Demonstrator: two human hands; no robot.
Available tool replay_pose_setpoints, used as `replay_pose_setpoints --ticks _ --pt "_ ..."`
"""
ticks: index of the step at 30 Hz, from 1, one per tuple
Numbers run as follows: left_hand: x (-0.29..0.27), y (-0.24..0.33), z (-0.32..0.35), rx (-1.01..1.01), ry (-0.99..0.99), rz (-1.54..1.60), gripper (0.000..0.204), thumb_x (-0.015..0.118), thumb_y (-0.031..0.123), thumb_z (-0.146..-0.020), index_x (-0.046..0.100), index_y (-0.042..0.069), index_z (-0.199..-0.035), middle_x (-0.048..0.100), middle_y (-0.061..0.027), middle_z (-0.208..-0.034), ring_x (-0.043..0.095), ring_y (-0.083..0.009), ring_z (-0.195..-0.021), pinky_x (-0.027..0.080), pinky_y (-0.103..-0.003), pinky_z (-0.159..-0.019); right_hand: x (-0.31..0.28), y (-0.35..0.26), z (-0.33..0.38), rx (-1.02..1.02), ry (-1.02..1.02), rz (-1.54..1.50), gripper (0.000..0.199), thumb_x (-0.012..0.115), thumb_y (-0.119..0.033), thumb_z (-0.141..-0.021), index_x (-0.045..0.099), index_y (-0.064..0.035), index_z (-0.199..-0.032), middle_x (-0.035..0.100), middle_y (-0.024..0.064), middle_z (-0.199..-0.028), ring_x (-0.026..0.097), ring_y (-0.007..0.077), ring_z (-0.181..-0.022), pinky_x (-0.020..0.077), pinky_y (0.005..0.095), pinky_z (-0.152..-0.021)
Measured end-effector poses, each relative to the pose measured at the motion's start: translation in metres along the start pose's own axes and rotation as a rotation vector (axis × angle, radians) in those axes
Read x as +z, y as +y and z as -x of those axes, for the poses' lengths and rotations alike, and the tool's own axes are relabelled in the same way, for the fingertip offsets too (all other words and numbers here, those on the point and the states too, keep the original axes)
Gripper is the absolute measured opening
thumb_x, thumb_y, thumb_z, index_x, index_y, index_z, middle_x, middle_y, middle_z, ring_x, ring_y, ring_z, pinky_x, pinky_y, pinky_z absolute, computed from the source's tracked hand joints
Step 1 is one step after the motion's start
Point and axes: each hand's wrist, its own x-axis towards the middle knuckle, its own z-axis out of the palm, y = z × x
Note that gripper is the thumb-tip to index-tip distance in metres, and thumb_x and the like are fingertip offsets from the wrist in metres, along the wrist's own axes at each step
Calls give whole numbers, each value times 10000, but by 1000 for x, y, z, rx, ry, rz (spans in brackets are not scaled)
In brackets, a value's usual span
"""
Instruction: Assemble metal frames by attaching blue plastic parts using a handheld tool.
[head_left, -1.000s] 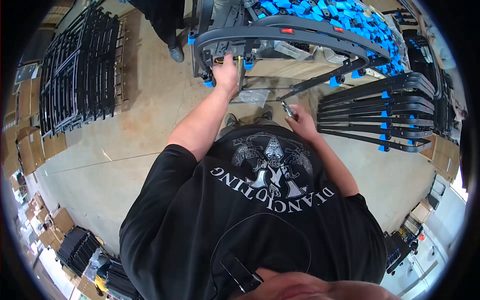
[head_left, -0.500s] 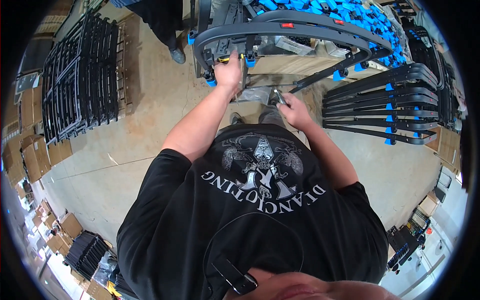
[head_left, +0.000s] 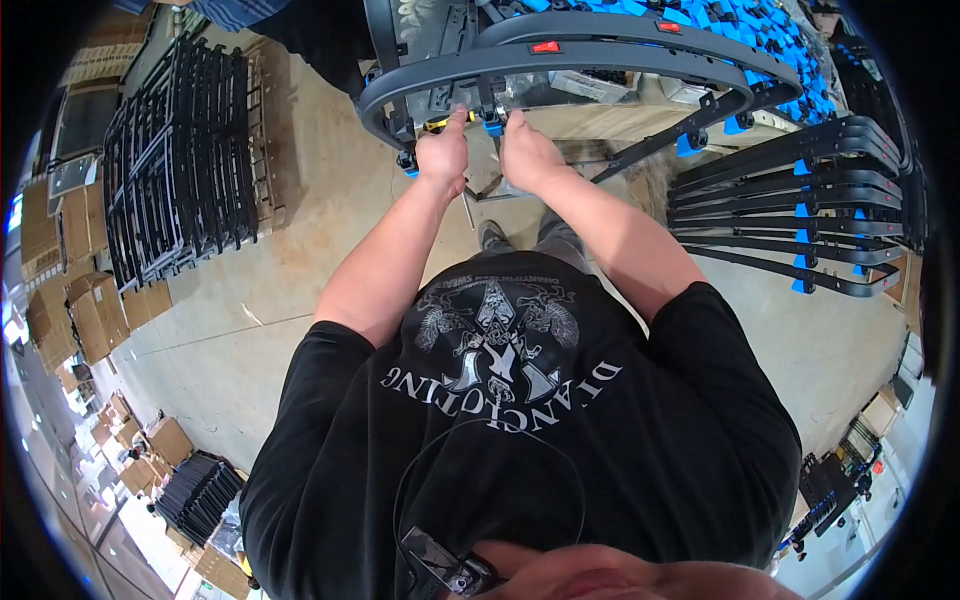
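Observation:
A black curved tube frame (head_left: 610, 58) with red rectangular markers arches in front of me, blue end pieces on its legs. My left hand (head_left: 442, 157) is closed around a yellow-and-black handled tool (head_left: 436, 125) at the frame's near left corner. Beside it, my right hand (head_left: 530, 157) reaches up to a blue end piece (head_left: 493, 129) on the frame. Its fingers are closed on a small silver metal tool (head_left: 502, 111), mostly hidden now, whose kind I cannot make out.
A bench (head_left: 620, 125) carries a heap of blue plastic parts (head_left: 700, 15) and a small open box (head_left: 594, 87). Black frames are stacked at right (head_left: 780, 205) and left (head_left: 185, 165). Another person's dark-clothed leg (head_left: 318, 45) is at the upper left. Cardboard boxes (head_left: 100, 315) stand farther left.
My right hand has moved up and left with the silver tool, from below the bench edge to the blue end piece beside my left hand. The left hand stays at the frame corner.

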Motion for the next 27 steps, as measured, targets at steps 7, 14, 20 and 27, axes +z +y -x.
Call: replay_pose_setpoints --ticks 7,14,20,27 --pt "1 -11 -5 192 -21 166 304 724 361 -944 557 125 -848 470 41 -612 368 -77 -453 269 -279 -395 -60 -10 -6 389 -646 -1263 322 619 -228 -905 556 24 -1095 645 160 -894 699 345 -796 570 495 -543" --pt "-2 -9 5 79 -4 147 326 713 379 -952 560 118 -832 459 45 -595 372 -84 -437 272 -282 -399 -69 -33 4 422 -631 -1457 233 614 -231 -901 586 0 -893 668 160 -787 696 337 -659 570 479 -616" --pt "2 5 11 14 -59 181 451 712 285 -959 578 -69 -1204 675 -128 -1124 628 -193 -949 513 -337 -811 -12 1 -7 31 -75 -63 232 652 -222 -868 565 -14 -925 670 158 -804 723 281 -900 564 463 -693" --pt "3 0 11 85 -46 161 350 715 377 -952 537 125 -786 436 42 -569 357 -86 -414 250 -289 -373 -49 -5 -8 335 -635 -963 229 653 -261 -875 635 -33 -902 652 70 -746 683 283 -717 573 489 -682"
